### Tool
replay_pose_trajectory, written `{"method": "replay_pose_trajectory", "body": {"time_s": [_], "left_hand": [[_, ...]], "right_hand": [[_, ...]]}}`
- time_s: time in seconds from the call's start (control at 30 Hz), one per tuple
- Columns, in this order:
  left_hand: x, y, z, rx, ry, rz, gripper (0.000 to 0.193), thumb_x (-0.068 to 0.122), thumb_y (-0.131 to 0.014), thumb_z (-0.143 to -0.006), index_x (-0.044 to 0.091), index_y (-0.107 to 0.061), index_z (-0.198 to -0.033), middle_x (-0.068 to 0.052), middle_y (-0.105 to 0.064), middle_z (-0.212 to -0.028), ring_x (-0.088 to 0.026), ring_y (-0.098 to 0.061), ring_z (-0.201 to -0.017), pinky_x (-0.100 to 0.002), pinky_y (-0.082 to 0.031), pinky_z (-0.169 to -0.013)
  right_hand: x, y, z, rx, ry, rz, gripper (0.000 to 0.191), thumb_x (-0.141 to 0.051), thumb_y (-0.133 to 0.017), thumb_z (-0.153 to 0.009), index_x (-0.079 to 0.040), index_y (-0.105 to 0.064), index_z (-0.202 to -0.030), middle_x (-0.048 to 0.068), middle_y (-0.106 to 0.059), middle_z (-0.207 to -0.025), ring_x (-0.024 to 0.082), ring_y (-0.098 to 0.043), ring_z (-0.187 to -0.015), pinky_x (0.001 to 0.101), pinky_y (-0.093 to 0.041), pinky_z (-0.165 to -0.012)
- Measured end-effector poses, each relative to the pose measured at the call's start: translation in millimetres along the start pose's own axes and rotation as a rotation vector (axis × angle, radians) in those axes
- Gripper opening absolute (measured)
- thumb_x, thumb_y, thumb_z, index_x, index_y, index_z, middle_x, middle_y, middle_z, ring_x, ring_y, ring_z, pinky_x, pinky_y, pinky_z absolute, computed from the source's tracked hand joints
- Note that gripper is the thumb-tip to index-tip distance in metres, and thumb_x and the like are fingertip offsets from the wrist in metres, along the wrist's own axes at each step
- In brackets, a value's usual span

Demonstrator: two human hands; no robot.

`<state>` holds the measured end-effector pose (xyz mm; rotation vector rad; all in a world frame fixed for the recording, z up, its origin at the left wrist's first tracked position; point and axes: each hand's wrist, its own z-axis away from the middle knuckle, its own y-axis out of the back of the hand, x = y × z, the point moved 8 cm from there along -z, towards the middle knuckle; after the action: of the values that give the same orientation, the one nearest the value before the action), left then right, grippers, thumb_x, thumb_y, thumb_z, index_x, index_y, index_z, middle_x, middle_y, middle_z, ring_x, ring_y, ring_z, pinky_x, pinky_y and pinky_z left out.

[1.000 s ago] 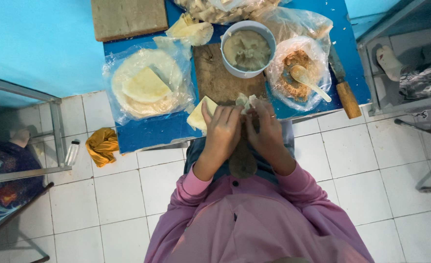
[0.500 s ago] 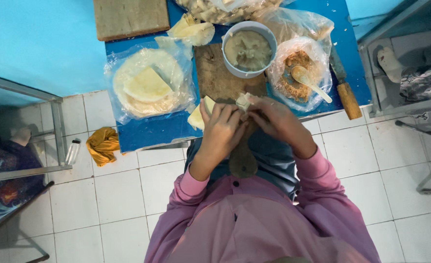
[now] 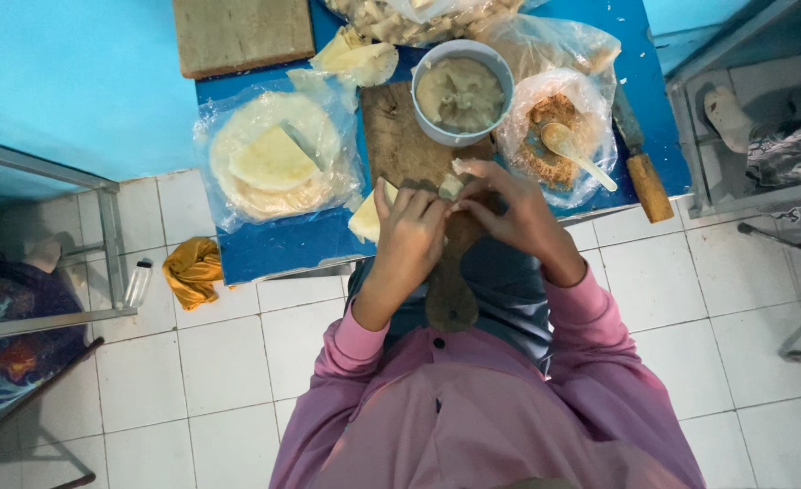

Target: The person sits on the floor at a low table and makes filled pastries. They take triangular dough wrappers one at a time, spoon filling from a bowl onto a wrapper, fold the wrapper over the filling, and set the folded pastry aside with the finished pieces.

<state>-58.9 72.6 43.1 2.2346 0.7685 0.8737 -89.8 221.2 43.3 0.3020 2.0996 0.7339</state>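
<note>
- Over the near end of the wooden cutting board, both hands meet around a small pale wrapper piece; the left hand curls narrow on its left side, the right hand pinches it from the right.
- Between the fingertips, the piece sits slightly nearer the right hand; its long axis is too hidden to tell.
- Just left of the left hand, a folded pale sheet lies at the table's near edge.
- Straight ahead, the grey bowl of filling stands on the board's far end, nearer the right hand.
- Right of the bowl, a bag of crumbs holds a spoon.
- Toward the table's left edge, a bagged stack of round wrappers lies well apart.
</note>
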Motion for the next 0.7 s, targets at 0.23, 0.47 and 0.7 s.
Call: {"method": "replay_pose_trajectory", "body": {"time_s": [0.23, 0.47, 0.7], "left_hand": [[-6, -4, -6, -0.017, 0.093, 0.017, 0.006, 0.01, -0.068, -0.095, 0.006, -0.069, -0.1, -0.009, -0.059, -0.093, -0.031, -0.058, -0.098, -0.065, -0.033, -0.114], [-1, 4, -5, 0.012, 0.0, 0.018, 0.012, 0.012, -0.07, -0.091, 0.006, -0.069, -0.101, -0.009, -0.059, -0.101, -0.031, -0.057, -0.101, -0.066, -0.03, -0.113], [-5, -3, -11, -0.036, 0.002, 0.035, 0.022, 0.008, -0.069, -0.082, 0.004, -0.069, -0.103, -0.012, -0.06, -0.104, -0.035, -0.056, -0.107, -0.059, -0.034, -0.111]], "right_hand": [[-9, -1, -2, 0.062, 0.068, 0.048, 0.06, 0.002, -0.078, -0.085, -0.008, -0.055, -0.14, 0.01, -0.072, -0.098, 0.025, -0.074, -0.09, 0.0349, -0.058, -0.078], [-25, 1, 0, -0.015, 0.194, 0.119, 0.061, -0.002, -0.08, -0.085, -0.007, -0.055, -0.14, 0.011, -0.072, -0.1, 0.031, -0.072, -0.092, 0.0394, -0.055, -0.078], [-16, 0, -6, 0.021, 0.132, 0.091, 0.063, 0.002, -0.077, -0.085, -0.009, -0.055, -0.142, 0.008, -0.073, -0.101, 0.03, -0.074, -0.092, 0.0392, -0.056, -0.079]]}}
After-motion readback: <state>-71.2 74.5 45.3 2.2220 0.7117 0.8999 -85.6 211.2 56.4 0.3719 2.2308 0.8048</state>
